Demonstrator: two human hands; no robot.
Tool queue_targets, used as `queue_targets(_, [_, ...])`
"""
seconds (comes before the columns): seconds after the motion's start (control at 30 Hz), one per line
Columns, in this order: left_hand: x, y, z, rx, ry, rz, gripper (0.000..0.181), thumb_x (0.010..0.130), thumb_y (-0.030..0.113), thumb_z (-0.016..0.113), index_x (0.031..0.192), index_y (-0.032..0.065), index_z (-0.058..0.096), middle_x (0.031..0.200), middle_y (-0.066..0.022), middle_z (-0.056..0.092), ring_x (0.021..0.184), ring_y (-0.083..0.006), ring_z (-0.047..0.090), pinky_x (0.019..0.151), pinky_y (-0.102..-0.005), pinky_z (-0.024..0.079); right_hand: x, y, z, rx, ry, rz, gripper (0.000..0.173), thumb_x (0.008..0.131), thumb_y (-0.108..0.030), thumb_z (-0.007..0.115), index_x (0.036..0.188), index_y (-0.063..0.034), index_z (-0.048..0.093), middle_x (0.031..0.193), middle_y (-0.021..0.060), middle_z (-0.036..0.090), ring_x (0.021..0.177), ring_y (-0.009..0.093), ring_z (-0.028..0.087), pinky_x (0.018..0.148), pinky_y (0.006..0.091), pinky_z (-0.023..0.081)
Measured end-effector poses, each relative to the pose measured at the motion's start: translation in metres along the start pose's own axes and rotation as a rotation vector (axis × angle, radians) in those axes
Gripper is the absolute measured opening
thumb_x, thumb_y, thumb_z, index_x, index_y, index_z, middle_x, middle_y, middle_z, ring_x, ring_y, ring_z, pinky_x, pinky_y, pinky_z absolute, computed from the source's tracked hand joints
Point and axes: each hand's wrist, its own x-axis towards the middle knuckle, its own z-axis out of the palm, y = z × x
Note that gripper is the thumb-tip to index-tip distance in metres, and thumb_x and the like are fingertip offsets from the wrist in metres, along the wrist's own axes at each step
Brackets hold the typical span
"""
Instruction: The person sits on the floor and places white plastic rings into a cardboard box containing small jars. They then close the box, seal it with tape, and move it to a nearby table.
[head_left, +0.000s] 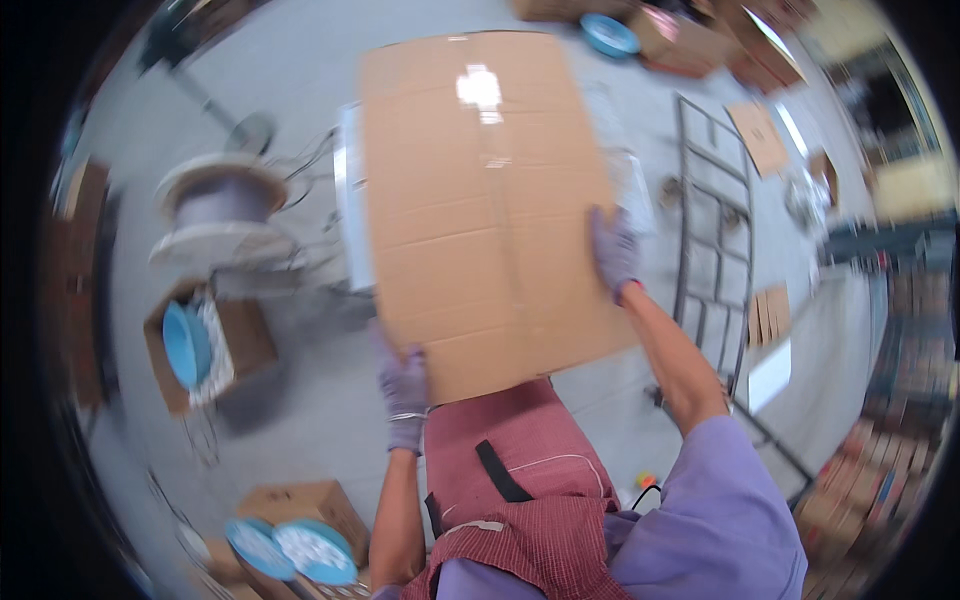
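A large taped cardboard box (487, 217) fills the middle of the view, its broad face with a shiny strip of clear tape down the centre turned up. My left hand (403, 382), in a purple-grey glove, grips the box's near left corner. On the right edge, my right hand (616, 251), gloved the same way, holds the box with the thumb over its face. Both palms and most fingers are hidden or blurred. The near edge of the box lies just beyond my red checked apron (517, 442). Under its left side shows a pale, metal-edged surface (352, 202).
To the left are a cable spool (225, 206), an open carton (251, 337) with a blue basin, and a pedestal fan (251, 133). Blue basins of white parts (315, 551) stand at lower left. A metal frame rack (712, 247) stands right; cartons (682, 41) lie beyond.
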Motion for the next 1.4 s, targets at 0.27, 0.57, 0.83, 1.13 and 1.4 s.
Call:
queue_targets(0.27, [0.005,0.006,0.030,0.544,0.327,-0.047,0.063,0.096,0.041,0.044,0.133,-0.0092,0.036,0.122,-0.0303,0.050,0.112,-0.0393,0.050,0.096,-0.0417,0.039,-0.078,0.060,-0.042,0.682,-0.456,0.087,0.080,0.086,-0.046,0.056,0.140,0.0032,0.025,0.141,0.0249,0.034,0.132,0.035,0.034,0.109,0.0367,0.027])
queue_targets(0.57, [0.015,-0.010,0.019,0.460,0.297,0.010,0.065,0.097,0.045,0.039,0.135,-0.0087,0.033,0.129,-0.0262,0.046,0.115,-0.0359,0.048,0.100,-0.0383,0.036,-0.091,0.061,-0.033,0.621,-0.460,0.140,0.079,0.085,-0.049,0.055,0.141,-0.0015,0.024,0.140,0.0250,0.033,0.131,0.038,0.031,0.107,0.0454,0.027])
queue_targets(0.83, [0.014,-0.011,0.021,0.499,0.287,-0.080,0.066,0.097,0.045,0.038,0.139,-0.0058,0.029,0.137,-0.0241,0.040,0.124,-0.0332,0.042,0.104,-0.0369,0.033,-0.084,0.064,-0.034,0.554,-0.445,0.103,0.079,0.086,-0.047,0.055,0.141,0.0001,0.024,0.138,0.0257,0.034,0.129,0.038,0.033,0.106,0.0454,0.028])
queue_targets(1.13, [0.011,-0.001,0.027,0.476,0.273,-0.071,0.064,0.097,0.043,0.039,0.136,-0.0072,0.031,0.137,-0.0242,0.038,0.125,-0.0339,0.040,0.106,-0.0370,0.029,-0.083,0.066,-0.035,0.564,-0.442,0.097,0.075,0.086,-0.042,0.058,0.139,0.0015,0.027,0.136,0.0247,0.036,0.127,0.039,0.034,0.107,0.0427,0.028])
queue_targets(1.4, [0.010,-0.022,0.020,0.358,0.285,0.020,0.059,0.099,0.035,0.040,0.140,-0.0053,0.027,0.141,-0.0220,0.036,0.126,-0.0300,0.040,0.105,-0.0337,0.031,0.008,0.138,-0.012,0.824,-0.826,0.173,0.067,0.090,-0.045,0.050,0.140,-0.0043,0.032,0.140,0.0232,0.035,0.131,0.034,0.032,0.107,0.0389,0.027])
